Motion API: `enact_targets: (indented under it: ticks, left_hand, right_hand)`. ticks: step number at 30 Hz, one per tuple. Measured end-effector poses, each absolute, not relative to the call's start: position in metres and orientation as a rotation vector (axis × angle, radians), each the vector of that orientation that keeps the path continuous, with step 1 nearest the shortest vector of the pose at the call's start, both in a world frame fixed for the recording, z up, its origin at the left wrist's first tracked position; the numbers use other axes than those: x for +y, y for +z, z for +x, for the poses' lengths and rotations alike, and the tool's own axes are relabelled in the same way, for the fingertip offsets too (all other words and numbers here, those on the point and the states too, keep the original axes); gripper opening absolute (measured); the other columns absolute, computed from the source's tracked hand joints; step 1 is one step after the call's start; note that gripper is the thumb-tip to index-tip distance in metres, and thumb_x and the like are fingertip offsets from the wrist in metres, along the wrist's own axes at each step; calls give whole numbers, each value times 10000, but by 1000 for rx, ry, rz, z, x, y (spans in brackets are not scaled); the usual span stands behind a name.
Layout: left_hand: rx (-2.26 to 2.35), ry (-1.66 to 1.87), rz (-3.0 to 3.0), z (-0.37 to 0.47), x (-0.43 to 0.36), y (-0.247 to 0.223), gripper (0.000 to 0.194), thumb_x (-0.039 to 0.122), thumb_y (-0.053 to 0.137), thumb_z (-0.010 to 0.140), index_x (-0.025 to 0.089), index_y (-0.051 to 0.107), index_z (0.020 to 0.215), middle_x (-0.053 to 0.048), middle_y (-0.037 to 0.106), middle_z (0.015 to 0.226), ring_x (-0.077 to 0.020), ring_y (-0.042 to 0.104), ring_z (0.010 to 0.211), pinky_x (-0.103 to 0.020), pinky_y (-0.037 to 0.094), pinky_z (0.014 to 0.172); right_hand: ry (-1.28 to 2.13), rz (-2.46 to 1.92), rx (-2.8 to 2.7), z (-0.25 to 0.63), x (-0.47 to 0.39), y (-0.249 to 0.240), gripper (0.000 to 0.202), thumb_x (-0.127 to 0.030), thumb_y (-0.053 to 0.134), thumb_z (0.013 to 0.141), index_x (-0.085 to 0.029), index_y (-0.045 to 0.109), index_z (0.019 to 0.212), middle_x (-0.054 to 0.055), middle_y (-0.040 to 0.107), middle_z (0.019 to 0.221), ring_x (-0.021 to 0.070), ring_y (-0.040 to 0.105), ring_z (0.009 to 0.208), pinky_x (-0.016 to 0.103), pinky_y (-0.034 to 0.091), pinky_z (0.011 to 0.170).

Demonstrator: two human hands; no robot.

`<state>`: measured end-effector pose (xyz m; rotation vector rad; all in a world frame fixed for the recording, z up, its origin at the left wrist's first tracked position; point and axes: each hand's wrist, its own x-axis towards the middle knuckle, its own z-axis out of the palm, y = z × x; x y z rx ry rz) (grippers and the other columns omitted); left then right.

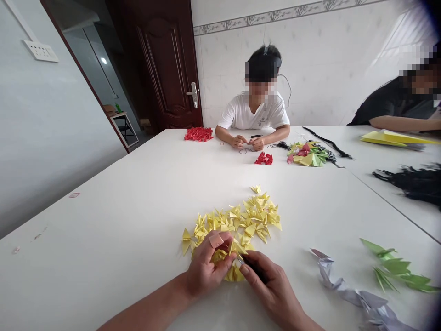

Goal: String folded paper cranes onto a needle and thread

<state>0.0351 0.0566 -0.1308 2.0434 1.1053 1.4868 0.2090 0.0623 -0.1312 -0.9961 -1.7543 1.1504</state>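
My left hand [206, 266] is closed, pinching a yellow folded-paper crane [238, 247] between thumb and fingers. A bandage-like strip [216, 241] wraps one of its fingers. My right hand [275, 285] is closed on a dark-handled tool [257, 269] whose thin metal tip touches or nearly touches the crane; its exact kind is hidden by the fingers. Just beyond both hands spreads a pile of yellow paper cranes [262, 211], and part of it lies under them.
To the right lie strung purple paper cranes [370, 301] and green ones [396, 266]. Across the white table [113, 239] a person [255, 110] works near red cranes [199, 134] and a multicoloured bunch [310, 154]. Black cords [413, 184] lie near another person [389, 103].
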Motion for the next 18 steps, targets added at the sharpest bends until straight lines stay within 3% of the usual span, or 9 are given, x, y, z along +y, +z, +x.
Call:
enact_targets:
  ticks: [18]
  left_hand:
    - [1065, 1485, 2135, 36, 57, -128, 490, 31, 529, 782, 231, 405, 1212, -73, 559, 998, -127, 538, 792, -248, 524, 665]
  right_hand:
    - [1178, -973, -1790, 208, 64, -132, 256, -393, 506, 855, -164, 591, 928, 55, 683, 797, 173, 641, 756, 230, 522, 677]
